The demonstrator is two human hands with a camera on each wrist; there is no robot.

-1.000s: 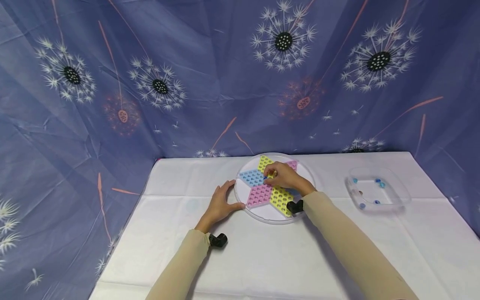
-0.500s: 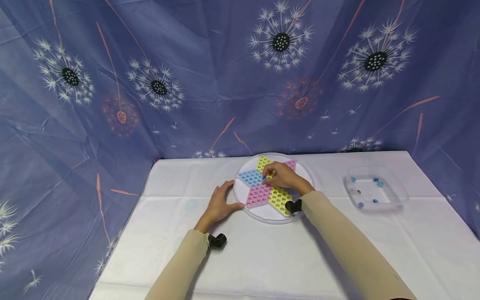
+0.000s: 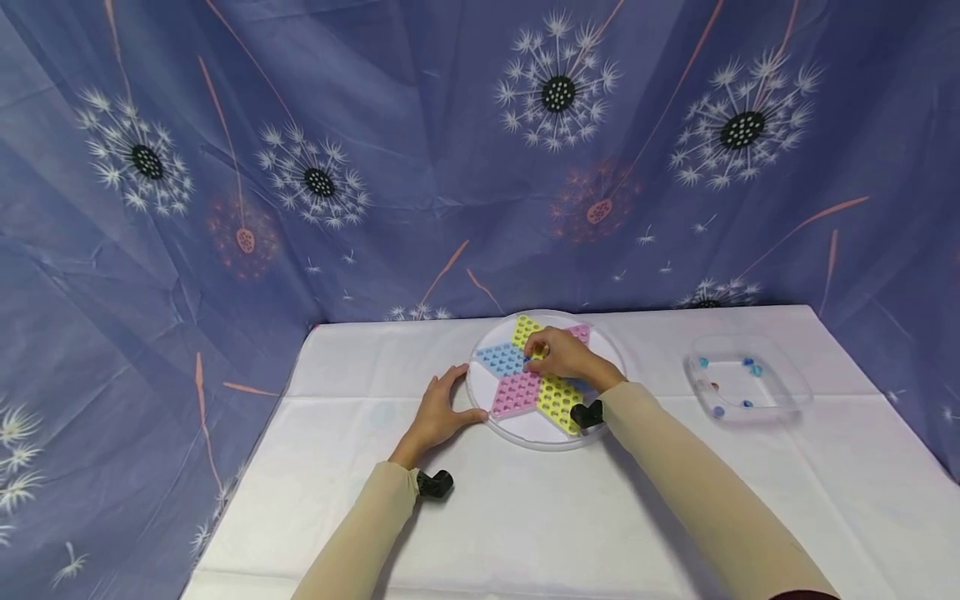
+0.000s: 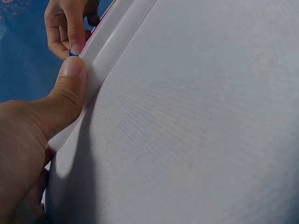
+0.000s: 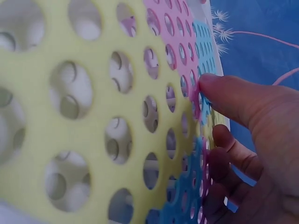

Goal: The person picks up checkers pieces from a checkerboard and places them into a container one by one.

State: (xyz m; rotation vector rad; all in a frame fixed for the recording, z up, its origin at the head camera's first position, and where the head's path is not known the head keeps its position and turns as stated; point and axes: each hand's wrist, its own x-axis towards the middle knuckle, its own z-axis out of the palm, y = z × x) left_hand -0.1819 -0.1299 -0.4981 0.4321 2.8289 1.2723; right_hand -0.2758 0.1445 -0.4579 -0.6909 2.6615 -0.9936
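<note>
A round Chinese checkers board (image 3: 510,426) with a clear rim and a perforated star of yellow, pink and light blue stands on the white table. My left hand (image 3: 438,414) rests against its left edge, thumb and fingers spread; the left wrist view has the thumb (image 4: 70,86) on the side of the rim. Over the star's middle, my right hand (image 3: 561,353) pinches a small dark blue marble (image 3: 527,359) between thumb and fingers. A sliver of that marble (image 4: 73,54) shows in the left wrist view. The right wrist view has the hand close to the holes, the marble mostly hidden.
A clear plastic box (image 3: 783,408) at the right of the table holds several marbles, mostly blue, one brownish. White cloth (image 3: 510,525) covers the table. A blue curtain (image 3: 420,208) with dandelion print hangs directly behind the table and on the left.
Both hands keep their places at the board, and the right hand goes on pinching the blue marble at the star's middle. Only the head view shifts slightly.
</note>
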